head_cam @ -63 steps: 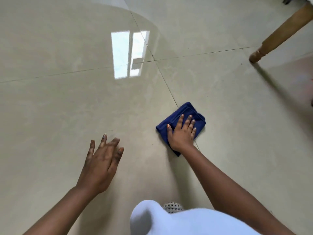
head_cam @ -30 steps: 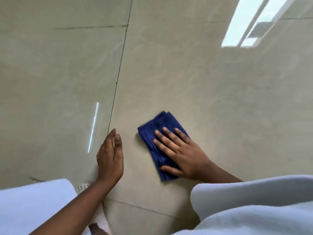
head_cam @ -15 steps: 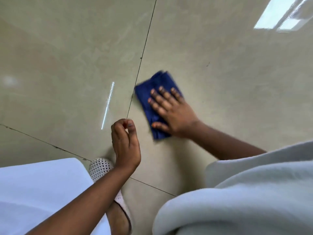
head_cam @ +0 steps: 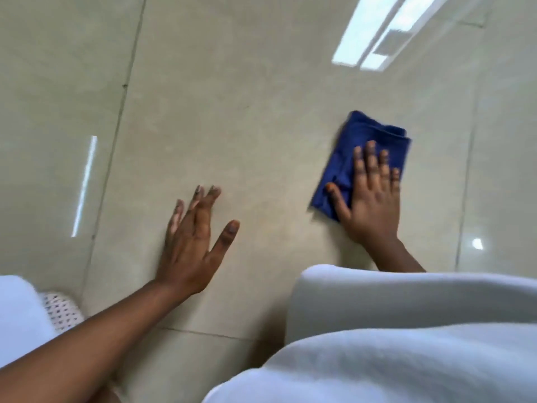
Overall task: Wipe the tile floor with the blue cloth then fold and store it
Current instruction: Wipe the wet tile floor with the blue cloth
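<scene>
The person crouches over the tile floor (head_cam: 261, 82) and the step in hand seems to be the wiping itself. The right hand (head_cam: 373, 199) lies flat on the blue cloth (head_cam: 363, 152), with the fingers (head_cam: 370, 158) straight and a little spread and the thumb held out to the left, so the palm presses the cloth down and pinches nothing. The left hand (head_cam: 193, 242) is open with the fingers apart, just above the tile or on it; which one, the picture does not show clearly. It probably serves as a support for the body.

To wipe well, the palm should keep an even pressure over the whole cloth, so that the cloth does not bunch or slide out from under the hand. The strokes should overlap each other and also cross the grout line (head_cam: 116, 141) on the left, where dirt likes to stay. The weight should rest on the left hand, so the right arm can move freely.

The cloth is at the right side of the scene, on the same large tile as the left hand but well apart from it. It is folded into a thick rectangle. Its long axis runs from near-left to far-right, and the far end, with loose folded layers, points away from the person
</scene>
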